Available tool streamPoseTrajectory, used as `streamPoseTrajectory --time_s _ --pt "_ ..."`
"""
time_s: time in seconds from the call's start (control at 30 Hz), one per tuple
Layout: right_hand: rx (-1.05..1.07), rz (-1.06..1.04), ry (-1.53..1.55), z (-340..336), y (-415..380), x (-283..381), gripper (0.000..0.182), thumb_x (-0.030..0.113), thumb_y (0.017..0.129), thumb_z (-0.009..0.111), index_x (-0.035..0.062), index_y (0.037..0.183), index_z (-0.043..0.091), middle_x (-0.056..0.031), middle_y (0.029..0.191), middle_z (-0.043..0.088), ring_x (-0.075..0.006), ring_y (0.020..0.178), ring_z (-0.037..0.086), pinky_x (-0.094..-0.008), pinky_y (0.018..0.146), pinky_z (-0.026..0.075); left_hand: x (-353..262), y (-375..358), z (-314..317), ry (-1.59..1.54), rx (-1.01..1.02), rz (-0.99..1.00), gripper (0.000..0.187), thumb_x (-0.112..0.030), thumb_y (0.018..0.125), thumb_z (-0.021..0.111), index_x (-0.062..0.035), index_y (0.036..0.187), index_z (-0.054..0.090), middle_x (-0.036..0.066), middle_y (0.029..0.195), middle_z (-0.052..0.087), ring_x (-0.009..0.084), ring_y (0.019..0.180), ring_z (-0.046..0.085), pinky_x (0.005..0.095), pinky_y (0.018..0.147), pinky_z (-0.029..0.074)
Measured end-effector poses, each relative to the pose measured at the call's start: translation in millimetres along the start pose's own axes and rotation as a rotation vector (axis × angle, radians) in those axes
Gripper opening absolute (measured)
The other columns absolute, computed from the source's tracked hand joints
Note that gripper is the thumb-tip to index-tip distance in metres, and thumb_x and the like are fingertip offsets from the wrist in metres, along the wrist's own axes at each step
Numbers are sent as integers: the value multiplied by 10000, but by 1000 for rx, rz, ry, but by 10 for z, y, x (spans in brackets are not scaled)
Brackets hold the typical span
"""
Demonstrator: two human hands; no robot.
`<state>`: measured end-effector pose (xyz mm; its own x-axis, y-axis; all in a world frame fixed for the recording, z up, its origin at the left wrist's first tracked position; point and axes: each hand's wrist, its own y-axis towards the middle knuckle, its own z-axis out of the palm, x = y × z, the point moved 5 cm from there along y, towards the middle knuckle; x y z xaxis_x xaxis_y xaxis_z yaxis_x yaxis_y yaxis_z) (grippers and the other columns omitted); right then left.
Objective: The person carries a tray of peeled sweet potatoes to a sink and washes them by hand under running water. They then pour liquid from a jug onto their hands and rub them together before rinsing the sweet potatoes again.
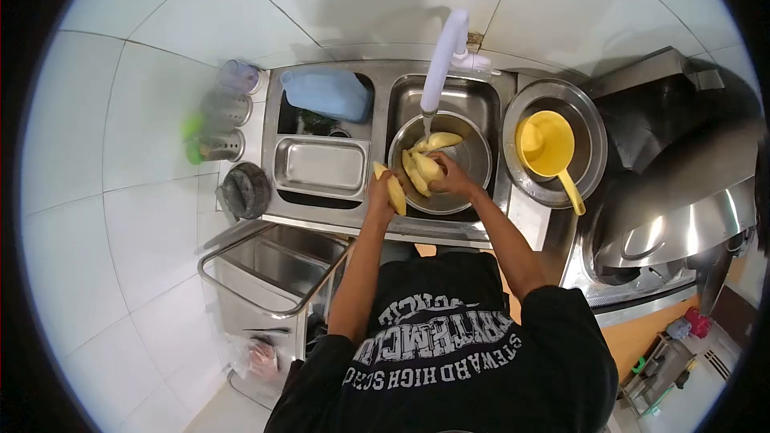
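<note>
A long yellow piece, looking like peeled fruit or root, is held by my left hand at the front left of a round metal strainer bowl. My right hand reaches into the bowl with its fingers around another yellow piece. Beside it lie more yellow pieces, one of them under the faucet. A thin stream of water comes from the spout. The bowl sits in the right sink basin.
A blue jug and a rectangular steel tray are on the left basin. To the right, a yellow dipper rests in a metal basin. A stone mortar stands far left; a large wok is at the right.
</note>
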<state>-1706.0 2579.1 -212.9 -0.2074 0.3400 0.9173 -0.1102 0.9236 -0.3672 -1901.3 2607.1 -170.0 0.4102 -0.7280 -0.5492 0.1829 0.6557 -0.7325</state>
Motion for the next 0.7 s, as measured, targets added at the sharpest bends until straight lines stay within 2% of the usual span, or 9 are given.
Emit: streamPoseTrajectory --time_s 0.03,0.2,0.37,0.43,0.5,0.53,0.57,0.63,0.7 --pt "7 -207 59 -34 -174 404 717 150 650 764 60 1287 446 -86 1202 548 -198 1095 534 -320 960 408 32 -12 74 82 71 8 210 -153 885 543 -85 1070 469 69 888 547 179 704 571 325 567 508" --pt "-51 -234 123 -119 -514 1179 698 31 643 699 58 1297 457 -61 1214 526 -167 1129 508 -297 981 389 34 -18 569 273 166 220 411 -53 853 483 -26 1261 438 99 1108 557 195 972 580 296 823 488" --pt "-149 -356 232 -293 -426 1338 706 -18 663 697 29 1316 435 -59 1227 515 -139 1118 498 -278 962 394 -319 -106 892 378 254 493 377 -69 860 511 -29 1233 479 97 1124 545 181 995 556 293 856 459" --pt "-138 -354 267 -308 -343 1372 623 80 741 707 10 1302 448 -60 1192 539 -139 1088 515 -268 934 408 -419 -129 975 371 285 501 368 -107 873 542 -33 1228 480 96 1120 548 178 1010 546 300 879 445" --pt "-263 -91 346 -323 -188 1276 541 216 830 672 2 1284 471 -61 1116 576 -135 1032 536 -253 893 420 -373 -15 969 306 320 494 356 -141 894 549 -44 1230 478 96 1141 540 187 1031 544 299 895 435" --pt "-311 -21 257 -296 -149 1254 516 370 918 543 6 1280 487 -147 1110 611 -229 1028 588 -298 884 437 -289 42 963 235 363 397 390 -161 894 560 -49 1252 454 92 1126 539 185 1035 542 295 879 437" --pt "-310 -18 256 -246 -150 1269 516 370 918 543 6 1280 487 -147 1110 611 -229 1028 588 -298 884 437 -233 54 976 164 407 299 425 -180 893 570 -55 1274 430 89 1111 538 184 1039 541 292 863 440" --pt "-429 204 -282 -228 -224 1233 480 369 966 414 28 1298 481 -232 1178 580 -359 1075 574 -374 911 432 -67 23 904 177 413 59 520 -310 879 602 -123 1320 400 111 1204 514 233 1065 534 376 894 435" --pt "-418 148 -236 -92 -193 911 515 403 977 320 38 1307 471 -264 1211 542 -430 1124 513 -423 941 409 518 416 557 179 282 -347 653 -477 805 637 -190 1342 400 133 1259 492 290 1069 535 482 887 428"
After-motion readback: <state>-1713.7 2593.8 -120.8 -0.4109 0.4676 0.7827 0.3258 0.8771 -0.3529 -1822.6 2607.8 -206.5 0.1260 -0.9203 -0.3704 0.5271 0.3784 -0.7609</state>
